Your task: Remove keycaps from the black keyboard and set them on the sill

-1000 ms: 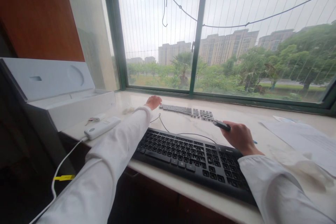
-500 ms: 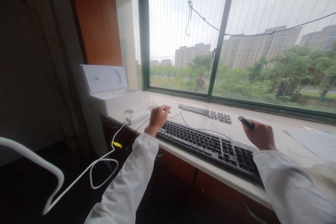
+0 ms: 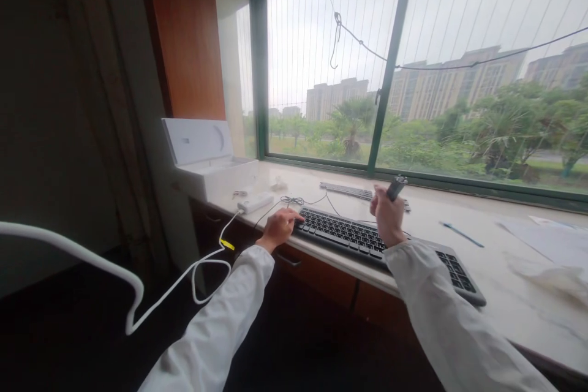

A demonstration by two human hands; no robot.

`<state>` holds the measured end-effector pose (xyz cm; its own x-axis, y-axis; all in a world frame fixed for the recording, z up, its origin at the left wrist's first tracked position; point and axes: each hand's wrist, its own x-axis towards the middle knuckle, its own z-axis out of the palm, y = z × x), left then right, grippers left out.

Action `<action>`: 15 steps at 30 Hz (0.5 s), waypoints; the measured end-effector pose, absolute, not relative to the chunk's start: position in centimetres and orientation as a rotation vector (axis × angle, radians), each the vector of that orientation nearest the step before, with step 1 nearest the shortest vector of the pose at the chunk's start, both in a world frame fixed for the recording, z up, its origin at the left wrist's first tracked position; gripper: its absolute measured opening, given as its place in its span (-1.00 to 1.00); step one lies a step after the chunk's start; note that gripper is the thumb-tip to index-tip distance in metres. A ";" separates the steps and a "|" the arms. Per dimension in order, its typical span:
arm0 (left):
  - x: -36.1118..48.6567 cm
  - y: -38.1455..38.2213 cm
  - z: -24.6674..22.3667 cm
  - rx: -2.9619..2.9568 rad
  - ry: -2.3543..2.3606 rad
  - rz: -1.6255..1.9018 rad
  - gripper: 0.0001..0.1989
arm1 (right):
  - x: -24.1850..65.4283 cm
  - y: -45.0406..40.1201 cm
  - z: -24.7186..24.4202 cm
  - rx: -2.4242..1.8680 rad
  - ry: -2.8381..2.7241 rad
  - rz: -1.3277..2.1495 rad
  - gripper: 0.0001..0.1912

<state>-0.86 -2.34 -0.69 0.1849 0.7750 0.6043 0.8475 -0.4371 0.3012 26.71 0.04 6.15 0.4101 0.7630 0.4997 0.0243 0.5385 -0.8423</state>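
Note:
A long black keyboard (image 3: 342,236) lies along the front edge of the pale countertop. At its left end is my left hand (image 3: 279,228), with fingertips on the corner keys and the other fingers curled at the edge. My right hand (image 3: 389,215) is raised over the keyboard's right half and hides some of its keys. It is closed around a short dark cylindrical tool (image 3: 397,186) that points upward; its exact kind is unclear. Behind lies a thin grey strip of keys (image 3: 345,190), partly covered by the right hand. A thin dark cable (image 3: 294,200) is bundled beyond the left hand.
An open white box (image 3: 209,174) stands at the left, near a white power strip (image 3: 255,203) whose cord (image 3: 193,266) hangs off the counter. A blue pen (image 3: 463,234) and papers (image 3: 535,248) lie at the right, below the window (image 3: 321,55).
My right hand has swung left from the right end to above the keyboard, tipping the dark tool upright. The left hand has lowered onto the keyboard's left end. The view has shifted slightly.

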 end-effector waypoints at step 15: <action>-0.7 -2.8 -0.2 -2.329 -1.708 -1.019 -0.64 | 11.8 1.3 3.9 -0.862 -0.907 0.977 -0.62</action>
<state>-0.74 -2.85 -0.20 0.1578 0.8207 0.5491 0.8729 -0.3759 0.3110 11.80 1.33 3.87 0.2829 0.9309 0.2311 -0.3002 0.3148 -0.9004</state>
